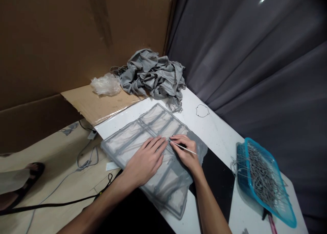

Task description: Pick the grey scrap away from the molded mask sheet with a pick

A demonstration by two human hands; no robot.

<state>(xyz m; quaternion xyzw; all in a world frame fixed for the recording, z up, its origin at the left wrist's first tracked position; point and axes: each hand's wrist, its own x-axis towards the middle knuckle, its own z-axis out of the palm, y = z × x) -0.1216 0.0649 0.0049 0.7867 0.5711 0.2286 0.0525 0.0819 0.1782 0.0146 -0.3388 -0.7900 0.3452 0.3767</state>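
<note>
My left hand point(149, 155) lies flat, fingers stretched out, on a grey sheet point(127, 135) with pale rectangular panels and darker strips between them. Close by its fingertips, my right hand point(186, 150) pinches a thin white stick point(187, 149). The stick's near end reaches the sheet between my two hands; its exact tip is hidden by the fingers. Beneath the sheet, a black mat point(217, 179) shows on the right side.
A blue basket point(268, 193) of tangled grey cords stands at the right of the white table point(219, 135). Crumpled grey fabric point(155, 74) and clear plastic point(106, 84) lie at the back, beside cardboard point(107, 108). At lower left, a person's sandalled foot point(33, 169) and cables point(61, 204) are visible.
</note>
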